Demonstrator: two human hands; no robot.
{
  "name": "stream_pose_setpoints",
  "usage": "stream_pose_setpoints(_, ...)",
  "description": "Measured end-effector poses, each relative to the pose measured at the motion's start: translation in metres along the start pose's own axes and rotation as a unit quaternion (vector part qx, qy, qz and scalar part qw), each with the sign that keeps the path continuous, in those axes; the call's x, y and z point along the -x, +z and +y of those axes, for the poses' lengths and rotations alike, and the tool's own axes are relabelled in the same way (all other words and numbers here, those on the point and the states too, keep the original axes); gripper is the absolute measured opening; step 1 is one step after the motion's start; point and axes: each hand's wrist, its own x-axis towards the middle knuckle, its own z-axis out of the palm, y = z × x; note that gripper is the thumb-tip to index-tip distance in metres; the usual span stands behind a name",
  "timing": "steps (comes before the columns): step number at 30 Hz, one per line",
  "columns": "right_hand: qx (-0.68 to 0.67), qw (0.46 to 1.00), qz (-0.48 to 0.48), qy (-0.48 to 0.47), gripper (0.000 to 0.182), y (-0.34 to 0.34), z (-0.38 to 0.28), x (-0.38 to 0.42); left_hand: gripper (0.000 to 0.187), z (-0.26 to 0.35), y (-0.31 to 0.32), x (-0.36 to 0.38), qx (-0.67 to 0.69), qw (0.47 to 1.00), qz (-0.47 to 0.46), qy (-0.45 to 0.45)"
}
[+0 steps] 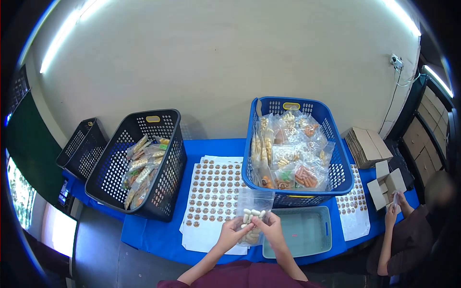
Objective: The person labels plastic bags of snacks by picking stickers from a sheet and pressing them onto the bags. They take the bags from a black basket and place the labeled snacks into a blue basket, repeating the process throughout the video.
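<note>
Both my hands hold a clear plastic bag [253, 211] of small white oblong snacks above the front of the blue table. My left hand [232, 231] grips its lower left side, and my right hand [272, 226] grips its lower right side. The bag stands upright with its open top toward the blue basket [343, 168], which is full of packed snack bags. Sheets of round brown stickers [211, 192] lie just left of the bag.
A black basket [165, 185] with snack bags sits at left, another empty black basket [79, 149] beyond it. A pale teal tray [307, 230] lies right of my hands. At right a person's hands [394, 206] work by small cardboard boxes [386, 185]; flat cartons [365, 144] are stacked behind.
</note>
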Motion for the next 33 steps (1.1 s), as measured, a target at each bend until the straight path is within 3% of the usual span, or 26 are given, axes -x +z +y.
stream_pose_setpoints(2, 0.0, 0.999, 0.04, -0.01, 0.013, 0.004, 0.004, 0.003, 0.033, -0.003, 0.001, 0.001, 0.0, 1.0, -0.01, 0.005)
stream_pose_setpoints(8, 0.011, 0.994, 0.098, -0.047, 0.011, 0.017, 0.008, 0.007, 0.034, -0.011, -0.007, 0.005, 0.073, 0.997, -0.029, -0.011)
stream_pose_setpoints(14, -0.038, 0.999, 0.032, 0.019, 0.013, 0.023, 0.0, 0.004, 0.029, -0.01, -0.007, 0.006, 0.125, 0.992, 0.031, -0.011)
stream_pose_setpoints(17, 0.014, 0.999, 0.008, -0.027, 0.016, 0.018, 0.01, 0.005, 0.025, -0.003, -0.004, 0.002, 0.135, 0.989, 0.063, -0.004)
stream_pose_setpoints(23, -0.014, 0.999, 0.013, -0.027, 0.014, 0.022, 0.009, 0.01, 0.024, 0.0, -0.008, -0.001, 0.02, 0.997, 0.071, 0.03)
stream_pose_setpoints(26, 0.041, 0.995, 0.019, -0.091, 0.014, 0.022, 0.009, 0.012, 0.019, 0.004, -0.006, -0.003, 0.008, 0.994, 0.083, 0.064)
stream_pose_setpoints(29, 0.004, 0.998, 0.028, -0.048, 0.016, 0.019, 0.008, 0.014, 0.021, -0.006, -0.015, -0.009, 0.002, 0.998, 0.066, 0.005)
stream_pose_setpoints(32, -0.066, 0.997, 0.027, -0.034, 0.02, 0.025, -0.008, 0.015, 0.023, 0.005, -0.008, -0.01, 0.043, 0.996, 0.051, 0.053)
stream_pose_setpoints(33, -0.011, 0.998, 0.013, -0.058, 0.022, 0.019, -0.003, 0.014, 0.024, 0.015, -0.005, -0.006, 0.007, 0.998, 0.046, 0.049)
